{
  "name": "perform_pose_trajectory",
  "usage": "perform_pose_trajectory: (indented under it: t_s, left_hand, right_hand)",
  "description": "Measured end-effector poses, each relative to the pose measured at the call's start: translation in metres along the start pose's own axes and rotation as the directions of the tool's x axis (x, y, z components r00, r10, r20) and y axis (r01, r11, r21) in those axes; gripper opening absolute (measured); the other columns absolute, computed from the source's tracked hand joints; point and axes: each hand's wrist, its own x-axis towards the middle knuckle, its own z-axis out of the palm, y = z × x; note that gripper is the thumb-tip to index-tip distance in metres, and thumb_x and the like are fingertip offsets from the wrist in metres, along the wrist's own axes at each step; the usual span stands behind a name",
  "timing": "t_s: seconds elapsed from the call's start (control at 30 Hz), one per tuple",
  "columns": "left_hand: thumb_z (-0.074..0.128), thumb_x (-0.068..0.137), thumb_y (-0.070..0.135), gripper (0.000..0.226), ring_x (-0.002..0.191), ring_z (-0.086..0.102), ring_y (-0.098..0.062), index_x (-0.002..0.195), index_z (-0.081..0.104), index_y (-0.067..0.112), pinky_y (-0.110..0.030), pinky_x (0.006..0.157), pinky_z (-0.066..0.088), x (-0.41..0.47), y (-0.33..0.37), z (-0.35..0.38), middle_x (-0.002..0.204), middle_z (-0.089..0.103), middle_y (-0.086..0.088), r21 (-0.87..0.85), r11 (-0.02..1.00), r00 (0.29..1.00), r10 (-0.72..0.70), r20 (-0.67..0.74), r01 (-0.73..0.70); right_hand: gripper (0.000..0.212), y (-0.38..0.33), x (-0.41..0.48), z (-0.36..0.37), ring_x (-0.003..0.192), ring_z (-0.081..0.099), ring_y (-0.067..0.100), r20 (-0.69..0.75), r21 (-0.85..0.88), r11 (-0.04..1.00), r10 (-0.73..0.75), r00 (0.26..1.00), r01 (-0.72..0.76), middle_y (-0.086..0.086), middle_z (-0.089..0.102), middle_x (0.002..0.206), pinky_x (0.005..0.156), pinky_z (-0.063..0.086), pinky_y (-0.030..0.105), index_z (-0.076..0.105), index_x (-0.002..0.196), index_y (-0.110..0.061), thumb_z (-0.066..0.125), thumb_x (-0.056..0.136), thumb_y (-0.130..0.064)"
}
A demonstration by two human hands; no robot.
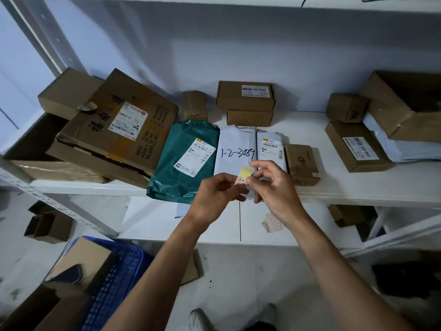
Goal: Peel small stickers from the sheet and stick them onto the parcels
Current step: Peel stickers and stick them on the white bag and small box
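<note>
My left hand (214, 194) pinches a small strip of sticker sheet (245, 172) with yellow backing, held in front of the shelf edge. My right hand (274, 180) pinches a small pink sticker (240, 180) at the strip's lower end. Just behind the hands lies a white mailer (235, 149) with "1-2-3089" handwritten on it. A green mailer (186, 161) lies to its left, and a second white mailer (270, 146) to its right. A small brown box (301, 163) at the right bears a small pink sticker (316, 174).
Large cardboard boxes (114, 130) pile at the left of the white shelf (358, 187). Stacked small boxes (245, 101) stand at the back, more boxes (355, 146) at the right. A used sticker sheet (272, 222) lies on the lower shelf. A blue crate (117, 271) sits on the floor.
</note>
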Motion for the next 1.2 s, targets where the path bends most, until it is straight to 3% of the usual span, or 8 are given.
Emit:
perform_pose_trajectory:
  t_s: [0.23,0.43,0.53,0.73,0.8,0.83,0.93,1.2]
  left_hand:
    - [0.067,0.092,0.003,0.013,0.088,0.071,-0.046,0.099,0.068,-0.007,-0.031,0.079,0.061,0.009,0.004,0.005,0.093,0.074,-0.026,-0.014,1.0,0.999,-0.021,-0.038,0.02]
    - [0.066,0.093,0.006,0.016,0.083,0.071,-0.037,0.102,0.067,-0.007,-0.036,0.078,0.06,0.016,0.012,0.018,0.094,0.074,-0.025,-0.019,0.999,0.994,-0.045,-0.101,0.043]
    - [0.065,0.093,0.004,0.013,0.078,0.069,-0.031,0.1,0.067,-0.006,-0.026,0.065,0.058,0.017,0.015,0.023,0.085,0.073,-0.02,-0.023,0.998,0.988,-0.066,-0.138,0.063]
    - [0.067,0.092,0.004,0.013,0.074,0.066,-0.026,0.099,0.07,-0.006,-0.02,0.062,0.055,0.026,0.016,0.023,0.081,0.069,-0.015,0.001,0.997,0.98,-0.077,-0.183,0.078]
    - [0.068,0.091,0.006,0.015,0.069,0.063,-0.02,0.098,0.07,-0.006,-0.02,0.065,0.057,0.03,0.017,0.022,0.078,0.065,-0.014,0.032,0.996,0.981,-0.073,-0.18,0.08]
    - [0.069,0.091,0.007,0.015,0.066,0.061,-0.016,0.097,0.071,-0.006,-0.021,0.066,0.057,0.033,0.017,0.021,0.075,0.063,-0.011,0.055,0.995,0.981,-0.068,-0.18,0.079]
    - [0.072,0.089,0.012,0.014,0.067,0.059,-0.013,0.094,0.072,-0.001,-0.028,0.072,0.057,0.04,0.017,0.018,0.073,0.063,-0.004,0.136,0.988,0.985,-0.056,-0.161,0.078]
    - [0.073,0.089,0.014,0.018,0.075,0.064,-0.015,0.094,0.071,-0.002,-0.029,0.08,0.055,0.044,0.015,0.013,0.083,0.071,-0.011,0.035,0.999,0.988,0.002,-0.156,0.003]
  right_hand:
    - [0.028,0.001,0.011,-0.004,0.051,0.056,0.018,-0.009,0.014,1.0,-0.008,1.0,0.008,0.003,0.067,0.088,0.051,0.049,0.031,0.063,0.117,-0.014,0.069,0.092,-0.004]
    - [0.028,0.005,0.02,-0.016,0.052,0.056,0.011,0.073,0.089,0.996,0.018,0.997,-0.024,0.017,0.065,0.098,0.049,0.049,0.027,0.065,0.118,-0.019,0.069,0.093,-0.005]
    - [0.027,0.005,0.023,-0.022,0.056,0.057,0.017,0.116,0.107,0.993,0.038,0.993,-0.05,0.019,0.067,0.101,0.053,0.048,0.032,0.067,0.117,-0.016,0.069,0.093,-0.005]
    - [0.01,0.006,0.033,-0.029,0.07,0.067,0.012,0.114,0.007,0.999,0.043,0.993,-0.044,0.005,0.073,0.094,0.065,0.057,0.047,0.071,0.102,-0.02,0.072,0.093,-0.024]
    - [0.011,0.008,0.036,-0.029,0.076,0.065,0.013,0.068,-0.108,0.994,-0.014,0.998,0.022,-0.002,0.07,0.095,0.073,0.057,0.039,0.071,0.099,-0.024,0.072,0.092,-0.032]
    - [0.012,0.009,0.038,-0.03,0.081,0.064,0.008,0.061,-0.164,0.984,-0.061,0.996,0.07,-0.006,0.068,0.098,0.074,0.055,0.027,0.071,0.099,-0.024,0.073,0.091,-0.033]
    - [0.01,0.007,0.041,-0.029,0.087,0.06,-0.002,0.101,-0.245,0.957,-0.131,0.986,0.153,-0.009,0.067,0.099,0.072,0.046,0.008,0.073,0.099,-0.02,0.073,0.091,-0.026]
    - [0.009,0.006,0.042,-0.015,0.061,0.058,0.002,0.065,-0.089,0.996,0.012,0.998,-0.006,-0.008,0.066,0.07,0.06,0.047,0.019,0.074,0.092,-0.01,0.07,0.093,-0.017]
